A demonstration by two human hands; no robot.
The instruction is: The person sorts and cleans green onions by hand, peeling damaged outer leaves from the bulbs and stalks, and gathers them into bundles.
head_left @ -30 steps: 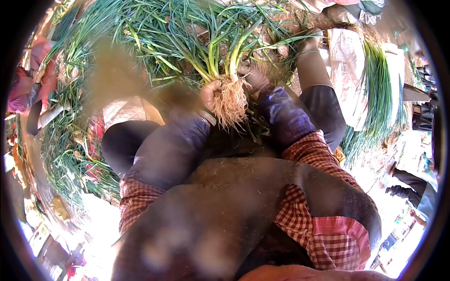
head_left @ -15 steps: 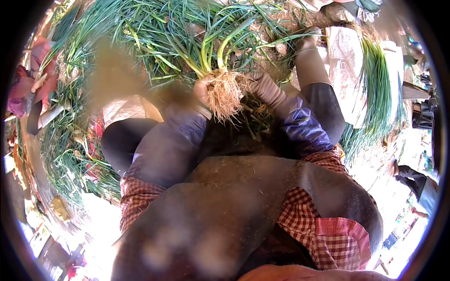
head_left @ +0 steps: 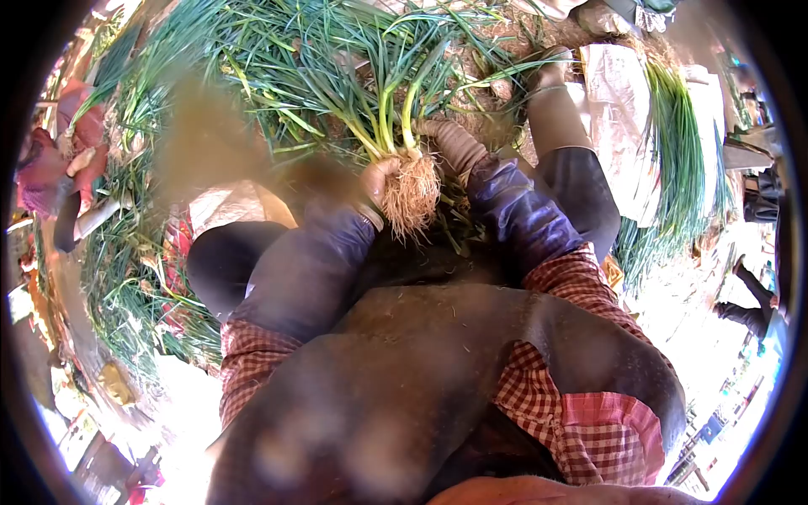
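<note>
A bunch of spring onions stands root end toward me, its green leaves spreading away over the heap. Pale, stringy roots hang from its base. My left hand is closed around the left side of the bunch, just above the roots. On the other side, my gloved right hand reaches in with its fingers bent against the stalks; its fingertips are partly hidden behind them. Loose spring onion leaves lie under and beyond the bunch.
To the right, another pile of spring onions lies over pale sacking. My boot stands beside it. At the left edge another person's hand shows. Brown blurs on the lens cover part of the left side.
My right hand has moved from the roots up to the stalks. The bunch and my left hand have shifted slightly right and toward me.
</note>
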